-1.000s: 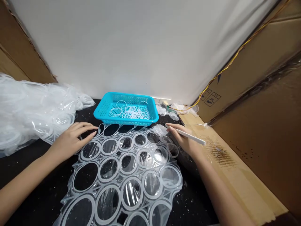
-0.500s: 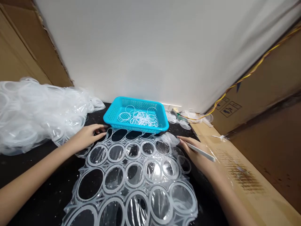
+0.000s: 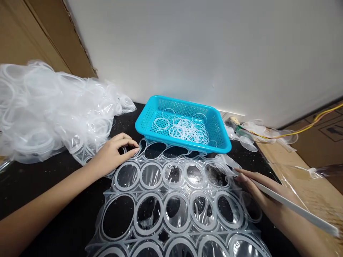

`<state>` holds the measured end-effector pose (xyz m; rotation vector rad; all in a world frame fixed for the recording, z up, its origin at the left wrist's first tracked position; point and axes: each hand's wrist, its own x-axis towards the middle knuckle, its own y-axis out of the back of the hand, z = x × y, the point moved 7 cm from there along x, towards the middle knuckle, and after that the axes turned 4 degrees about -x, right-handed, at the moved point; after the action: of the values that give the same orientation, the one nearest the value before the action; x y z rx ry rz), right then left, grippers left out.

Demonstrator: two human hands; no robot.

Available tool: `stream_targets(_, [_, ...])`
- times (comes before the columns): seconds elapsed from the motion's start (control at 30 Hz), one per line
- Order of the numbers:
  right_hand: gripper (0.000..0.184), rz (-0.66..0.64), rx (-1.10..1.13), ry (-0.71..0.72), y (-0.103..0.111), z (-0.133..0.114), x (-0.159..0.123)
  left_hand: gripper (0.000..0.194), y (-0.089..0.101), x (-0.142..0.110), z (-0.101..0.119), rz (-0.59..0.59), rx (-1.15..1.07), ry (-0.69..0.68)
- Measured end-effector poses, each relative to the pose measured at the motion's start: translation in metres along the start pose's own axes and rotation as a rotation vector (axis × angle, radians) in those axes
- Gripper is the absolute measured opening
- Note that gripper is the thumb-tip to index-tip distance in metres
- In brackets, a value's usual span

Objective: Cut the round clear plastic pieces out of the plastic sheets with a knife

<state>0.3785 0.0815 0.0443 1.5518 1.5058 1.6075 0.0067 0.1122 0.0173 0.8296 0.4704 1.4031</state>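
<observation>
One sheet [image 3: 189, 214]: clear film with rows of pale rings, lying flat on the black table in front of the person, its near edge running out of view; the far edge comes close to the tray, and its far left corner meets the left hand.
Left hand [image 3: 115, 153]: at that corner, fingers curled, thumb and forefinger tips nearly together in a narrow pinch; whether film lies between them I cannot tell.
Right hand [image 3: 270, 192]: at the sheet's far right corner, gripping the stick much like a pen, fingers near its front end.
Stick [image 3: 292, 203]: slim and white, slanting back over the hand toward the lower right; its tip is hard to make out.
Flap [image 3: 227, 160]: cloudy film, bunched up just beside the right fingertips.
Tray [image 3: 146, 117]: blue, perforated, just beyond the sheet.
Rings [image 3: 189, 131]: thin, white, heaped in a tangle inside the tray.
Pile [image 3: 59, 110]: crumpled ringed film, left of the tray.
Discs [image 3: 248, 142]: translucent, scattered right of the tray.
Plug [image 3: 235, 120]: pale, by the wall, near a yellow cord [image 3: 308, 127].
Table [image 3: 26, 185]: black, specked with white bits.
Wall [image 3: 200, 46]: plain white, behind everything.
</observation>
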Motion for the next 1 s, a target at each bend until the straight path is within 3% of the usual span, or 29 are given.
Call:
stream_targets(0.2, [0.027, -0.099, -0.077, 0.037, -0.005, 0.002, -0.007, 0.039, -0.003, -0.002, 0.001, -0.020, 0.000, 0.013])
stream_targets(0.57, [0.024, -0.093, 0.022, 0.032, 0.001, -0.015, -0.013, 0.042, -0.012, -0.002, -0.004, -0.058, -0.010, 0.074])
stream_targets(0.8, [0.022, -0.181, 0.079, 0.185, -0.001, -0.036, -0.009, 0.041, -0.012, -0.003, -0.016, -0.052, -0.085, 0.131])
stream_targets(1.0, [0.024, -0.249, 0.145, 0.230, -0.003, -0.049, -0.007, 0.032, -0.007, 0.002, -0.011, -0.122, -0.196, 0.115])
